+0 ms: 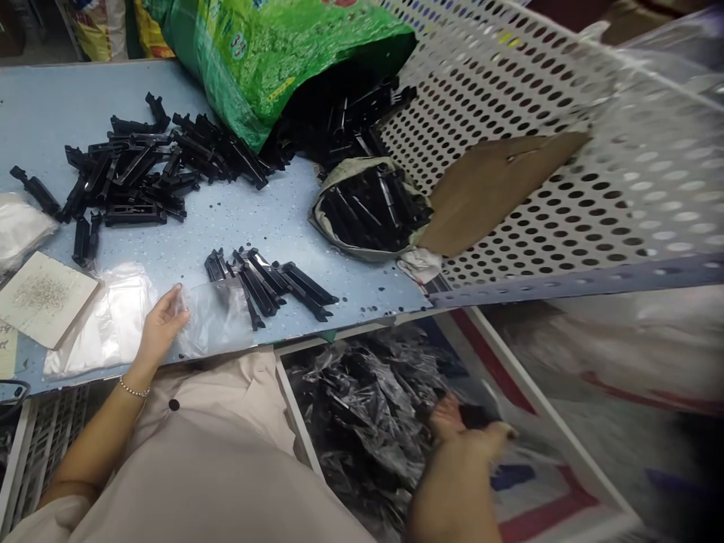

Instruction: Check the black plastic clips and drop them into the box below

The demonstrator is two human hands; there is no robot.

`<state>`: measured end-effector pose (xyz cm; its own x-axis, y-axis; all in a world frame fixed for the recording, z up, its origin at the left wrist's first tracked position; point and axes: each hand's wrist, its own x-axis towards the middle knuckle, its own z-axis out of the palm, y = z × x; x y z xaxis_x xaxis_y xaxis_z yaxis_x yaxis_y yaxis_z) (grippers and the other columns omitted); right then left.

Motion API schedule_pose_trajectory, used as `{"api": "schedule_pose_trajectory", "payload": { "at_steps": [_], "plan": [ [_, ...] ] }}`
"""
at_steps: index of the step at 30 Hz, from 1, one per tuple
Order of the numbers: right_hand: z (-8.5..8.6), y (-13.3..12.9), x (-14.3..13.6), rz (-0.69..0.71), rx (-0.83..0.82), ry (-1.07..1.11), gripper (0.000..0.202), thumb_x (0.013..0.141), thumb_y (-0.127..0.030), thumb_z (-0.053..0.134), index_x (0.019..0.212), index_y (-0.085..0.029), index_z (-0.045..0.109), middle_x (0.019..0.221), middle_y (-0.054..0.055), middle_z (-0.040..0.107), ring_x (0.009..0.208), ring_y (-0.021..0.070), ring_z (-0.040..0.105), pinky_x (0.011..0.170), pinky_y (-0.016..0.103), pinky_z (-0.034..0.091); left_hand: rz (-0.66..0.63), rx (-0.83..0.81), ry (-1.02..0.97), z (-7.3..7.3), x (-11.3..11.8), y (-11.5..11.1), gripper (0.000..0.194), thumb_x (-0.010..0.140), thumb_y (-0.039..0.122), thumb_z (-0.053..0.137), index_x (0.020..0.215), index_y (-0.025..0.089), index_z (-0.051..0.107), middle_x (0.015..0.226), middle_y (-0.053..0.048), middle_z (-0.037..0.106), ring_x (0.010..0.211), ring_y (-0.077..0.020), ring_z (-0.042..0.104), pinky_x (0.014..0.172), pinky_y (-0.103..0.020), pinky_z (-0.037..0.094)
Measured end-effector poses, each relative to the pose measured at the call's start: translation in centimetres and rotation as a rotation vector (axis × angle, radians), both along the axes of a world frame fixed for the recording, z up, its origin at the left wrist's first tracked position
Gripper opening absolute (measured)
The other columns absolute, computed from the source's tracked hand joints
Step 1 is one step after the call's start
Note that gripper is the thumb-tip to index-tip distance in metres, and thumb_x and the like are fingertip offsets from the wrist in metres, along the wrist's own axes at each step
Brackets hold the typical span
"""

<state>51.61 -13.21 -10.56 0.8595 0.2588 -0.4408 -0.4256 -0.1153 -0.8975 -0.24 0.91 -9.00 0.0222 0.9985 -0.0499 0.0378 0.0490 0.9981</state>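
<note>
My left hand [161,324] pinches the edge of a clear plastic bag [212,320] at the table's front edge. A small row of black plastic parts [271,283] lies just behind and partly under that bag. To the right and lower down, my right hand [461,434] is over a crate [299,418], smeared by motion. Between its thumb and fingers shows a clear bag with something black [478,416], apparently one of the bagged parts. Beneath it, bagged black parts [362,407] heap up in the crate.
A stack of clear bags [110,320] lies left, under a pale square block [48,298]. Loose black parts [136,170] cover the table's back left. A green sack [249,68] spills more parts beside a rolled-down bag [345,245]. A perforated white basket [543,98] stands right, holding cardboard [503,181].
</note>
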Motion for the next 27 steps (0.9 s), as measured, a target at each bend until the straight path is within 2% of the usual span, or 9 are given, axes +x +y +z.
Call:
{"api": "schedule_pose_trajectory", "payload": {
  "at_steps": [4,7,8,10,12,15,18,23,27],
  "plan": [
    [0.5,2.5,-0.8,-0.004,-0.046,-0.101,0.03,0.092,-0.045,0.048,0.068,-0.027,0.043,0.065,0.002,0.054,0.046,0.0119,0.056,0.039,0.026,0.042,0.109,-0.136,-0.118,0.7,-1.3,0.0,0.054,0.084,0.043,0.073,0.133,0.021,0.064,0.145,-0.013,0.059,0.132,-0.0281,0.057,0.105,-0.042,0.052],
    [0.6,6.7,-6.6,0.161,0.008,-0.193,0.01,0.079,-0.032,0.068,0.08,-0.027,0.06,0.078,0.005,0.066,0.058,0.0144,0.064,0.05,0.028,0.053,0.217,-0.138,-0.213,2.1,-2.4,-0.1,0.045,0.089,0.048,0.064,0.124,0.021,0.071,0.142,-0.011,0.061,0.134,-0.0285,0.055,0.102,-0.04,0.055],
    [0.9,8.2,-9.4,0.286,0.028,-0.229,0.014,0.075,-0.03,0.073,0.087,-0.026,0.066,0.084,0.006,0.07,0.063,0.0169,0.066,0.055,0.032,0.057,0.246,-0.129,-0.225,2.6,-2.8,0.0,0.044,0.089,0.047,0.064,0.122,0.021,0.072,0.141,-0.011,0.062,0.134,-0.0286,0.055,0.102,-0.04,0.054],
    [2.0,11.2,-15.6,0.878,0.09,-0.538,0.023,0.088,-0.033,0.063,0.108,-0.023,0.069,0.1,0.01,0.073,0.079,0.021,0.07,0.071,0.039,0.061,0.283,-0.111,-0.18,3.4,-3.4,0.1,0.043,0.085,0.044,0.069,0.122,0.022,0.072,0.139,-0.01,0.064,0.131,-0.0286,0.057,0.1,-0.039,0.055],
    [3.6,14.2,-21.4,1.272,0.197,-0.977,0.03,0.097,-0.023,0.048,0.118,-0.022,0.068,0.113,0.011,0.071,0.099,0.0217,0.069,0.086,0.04,0.059,0.293,-0.065,-0.069,4.0,-3.9,0.4,0.044,0.081,0.039,0.073,0.123,0.024,0.072,0.137,-0.008,0.064,0.124,-0.0265,0.061,0.096,-0.038,0.057],
    [5.7,19.2,-27.1,1.579,0.184,-1.55,0.041,0.096,-0.009,0.043,0.128,-0.022,0.065,0.141,0.014,0.058,0.129,0.0276,0.055,0.1,0.046,0.051,0.257,0.045,0.131,4.4,-4.7,0.7,0.046,0.08,0.033,0.074,0.126,0.025,0.07,0.135,-0.007,0.064,0.104,-0.0176,0.065,0.09,-0.033,0.057],
    [6.3,23.7,-29.1,1.821,0.203,-1.821,0.031,0.094,-0.009,0.05,0.114,-0.022,0.07,0.153,0.011,0.047,0.142,0.0306,0.041,0.109,0.055,0.042,0.238,0.118,0.301,4.5,-6.0,0.9,0.056,0.078,0.026,0.073,0.133,0.025,0.064,0.132,-0.008,0.062,0.083,-0.0097,0.062,0.08,-0.027,0.056],
    [7.0,26.7,-28.2,1.974,0.292,-1.771,0.028,0.096,-0.013,0.048,0.111,-0.024,0.068,0.126,0.008,0.065,0.13,0.0249,0.052,0.112,0.048,0.042,0.459,0.34,0.685,4.5,-8.9,0.5,0.061,0.079,0.015,0.066,0.139,0.021,0.058,0.123,-0.009,0.058,0.075,-0.0081,0.058,0.08,-0.028,0.054],
    [8.4,23.4,-28.1,1.805,0.237,-1.1,0.03,0.096,-0.031,0.051,0.121,-0.018,0.064,0.111,0.012,0.064,0.104,0.0257,0.062,0.087,0.042,0.056,0.478,0.451,0.841,4.1,-8.4,0.6,0.061,0.085,0.016,0.063,0.144,0.021,0.051,0.125,-0.01,0.055,0.066,-0.007,0.054,0.072,-0.027,0.054]
  ]
}}
